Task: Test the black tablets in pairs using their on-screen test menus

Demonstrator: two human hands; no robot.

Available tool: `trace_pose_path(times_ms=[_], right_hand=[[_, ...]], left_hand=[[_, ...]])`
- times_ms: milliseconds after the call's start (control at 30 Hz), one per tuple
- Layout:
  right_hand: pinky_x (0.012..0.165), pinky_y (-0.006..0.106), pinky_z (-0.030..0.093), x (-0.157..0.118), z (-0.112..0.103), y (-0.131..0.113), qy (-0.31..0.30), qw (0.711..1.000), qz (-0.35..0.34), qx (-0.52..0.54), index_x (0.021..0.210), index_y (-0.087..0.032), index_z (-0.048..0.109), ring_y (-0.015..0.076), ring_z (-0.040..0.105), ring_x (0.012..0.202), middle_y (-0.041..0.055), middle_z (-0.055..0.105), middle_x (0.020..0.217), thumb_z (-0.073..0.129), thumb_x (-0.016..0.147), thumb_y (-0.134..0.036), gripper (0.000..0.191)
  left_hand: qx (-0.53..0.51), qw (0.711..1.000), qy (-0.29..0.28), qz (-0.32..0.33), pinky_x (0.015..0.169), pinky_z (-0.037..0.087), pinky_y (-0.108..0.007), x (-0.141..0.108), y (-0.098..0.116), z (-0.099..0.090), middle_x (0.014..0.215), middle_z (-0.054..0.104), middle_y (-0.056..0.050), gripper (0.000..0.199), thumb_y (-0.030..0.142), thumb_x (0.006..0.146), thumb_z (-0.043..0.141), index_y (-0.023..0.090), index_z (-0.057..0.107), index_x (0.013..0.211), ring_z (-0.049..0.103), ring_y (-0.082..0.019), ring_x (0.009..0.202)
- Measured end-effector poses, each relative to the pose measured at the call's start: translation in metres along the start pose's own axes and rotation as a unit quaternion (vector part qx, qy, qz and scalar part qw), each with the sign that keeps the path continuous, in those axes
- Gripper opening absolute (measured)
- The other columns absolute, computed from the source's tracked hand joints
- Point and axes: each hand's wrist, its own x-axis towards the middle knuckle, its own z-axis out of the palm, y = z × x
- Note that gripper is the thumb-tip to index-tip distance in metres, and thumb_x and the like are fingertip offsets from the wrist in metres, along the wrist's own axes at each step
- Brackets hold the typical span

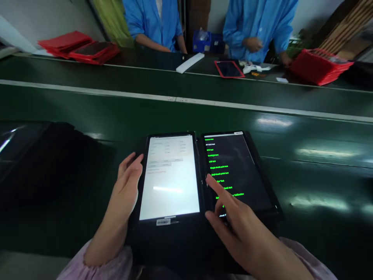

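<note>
Two tablets lie side by side in front of me. The left tablet [170,186] shows a bright white page with small lines of text and a few grey buttons, and a barcode label [163,222] sits below its screen. On the dark screen of the right tablet [247,171] runs a list of test names, mostly in green. My left hand [126,186] rests at the left tablet's left edge, fingers stretched out and not wrapped round it. Over the right tablet's left side, my right hand [236,217] has its index finger extended and its thumb apart, holding nothing.
A dark, shiny covered object [43,163] lies to the left. Across the green bench, two people in blue coats work near stacks of red sleeves [320,66], a red-framed tablet [229,69] and a white strip [190,63]. A pale rail [175,99] crosses the bench.
</note>
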Motion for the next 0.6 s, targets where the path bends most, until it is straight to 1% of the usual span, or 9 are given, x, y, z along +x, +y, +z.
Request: trace_pose_path(times_ms=[67,133,167,233,333,433,500,533,600], right_hand=[[0.099,0.050,0.070,0.020,0.012,-0.010,-0.022,0.999,0.042,-0.001,0.176,-0.012,0.027,0.0342,0.078,0.124,0.0235,0.073,0.145,0.054,0.109,-0.041,0.078],[0.113,0.058,0.062,0.048,0.018,-0.018,-0.038,0.997,0.074,-0.007,0.176,-0.012,0.028,0.0406,0.063,0.146,0.0272,0.054,0.166,0.060,0.106,-0.045,0.083],[0.118,0.060,0.057,0.063,0.019,-0.021,-0.043,0.995,0.090,-0.008,0.176,-0.012,0.028,0.0425,0.056,0.153,0.0282,0.044,0.173,0.061,0.106,-0.048,0.085],[0.122,0.062,0.053,0.091,0.020,-0.025,-0.039,0.992,0.118,-0.012,0.175,-0.009,0.027,0.0442,0.046,0.160,0.0304,0.032,0.177,0.062,0.105,-0.048,0.088],[0.127,0.064,0.047,0.125,0.021,-0.029,-0.008,0.991,0.134,-0.024,0.174,-0.008,0.029,0.0429,0.042,0.162,0.0293,0.036,0.176,0.060,0.106,-0.043,0.082],[0.126,0.061,0.048,0.146,0.022,-0.032,0.017,0.989,0.146,-0.035,0.173,-0.008,0.032,0.0416,0.049,0.159,0.0277,0.046,0.172,0.057,0.107,-0.036,0.076],[0.125,0.059,0.050,0.151,0.020,-0.038,0.039,0.985,0.160,-0.046,0.172,-0.010,0.035,0.0409,0.054,0.155,0.0266,0.050,0.170,0.057,0.106,-0.032,0.072],[0.124,0.058,0.050,0.150,0.019,-0.042,0.053,0.983,0.169,-0.052,0.171,-0.012,0.037,0.0404,0.057,0.153,0.0254,0.053,0.168,0.058,0.105,-0.029,0.071],[0.122,0.055,0.052,0.144,0.018,-0.054,0.083,0.977,0.189,-0.061,0.168,-0.013,0.043,0.0387,0.063,0.148,0.0225,0.063,0.159,0.062,0.104,-0.026,0.068]], left_hand=[[-0.017,1.000,-0.024,0.010,0.128,0.047,-0.044,0.007,-0.008,-0.007,0.169,0.054,0.000,0.032,0.048,0.097,0.064,0.034,0.080,0.120,0.050,-0.032,0.159],[-0.034,0.998,-0.043,0.025,0.131,0.042,-0.045,0.015,-0.016,-0.013,0.167,0.056,0.000,0.031,0.048,0.095,0.065,0.035,0.081,0.117,0.048,-0.032,0.160],[-0.040,0.997,-0.055,0.029,0.132,0.040,-0.048,0.019,-0.019,-0.016,0.167,0.056,0.000,0.031,0.048,0.095,0.066,0.035,0.081,0.118,0.048,-0.033,0.160],[-0.044,0.995,-0.086,0.033,0.133,0.037,-0.053,0.028,-0.027,-0.021,0.170,0.054,-0.001,0.034,0.048,0.095,0.067,0.034,0.080,0.123,0.048,-0.034,0.160],[-0.046,0.988,-0.142,0.049,0.130,0.043,-0.052,0.040,-0.040,-0.026,0.175,0.046,-0.002,0.040,0.051,0.096,0.069,0.033,0.079,0.130,0.045,-0.035,0.162],[-0.030,0.982,-0.157,0.102,0.128,0.046,-0.049,0.045,-0.054,-0.027,0.176,0.042,-0.003,0.044,0.055,0.098,0.066,0.035,0.077,0.136,0.035,-0.035,0.167],[-0.010,0.980,-0.143,0.140,0.131,0.042,-0.053,0.043,-0.060,-0.028,0.174,0.043,-0.004,0.047,0.059,0.102,0.060,0.038,0.072,0.143,0.030,-0.036,0.169],[0.006,0.976,-0.146,0.164,0.133,0.040,-0.055,0.042,-0.062,-0.028,0.172,0.044,-0.005,0.049,0.060,0.104,0.057,0.039,0.069,0.147,0.031,-0.036,0.168],[0.043,0.948,-0.208,0.235,0.130,0.042,-0.061,0.042,-0.060,-0.027,0.169,0.048,-0.010,0.051,0.058,0.106,0.057,0.038,0.063,0.153,0.041,-0.038,0.162]])
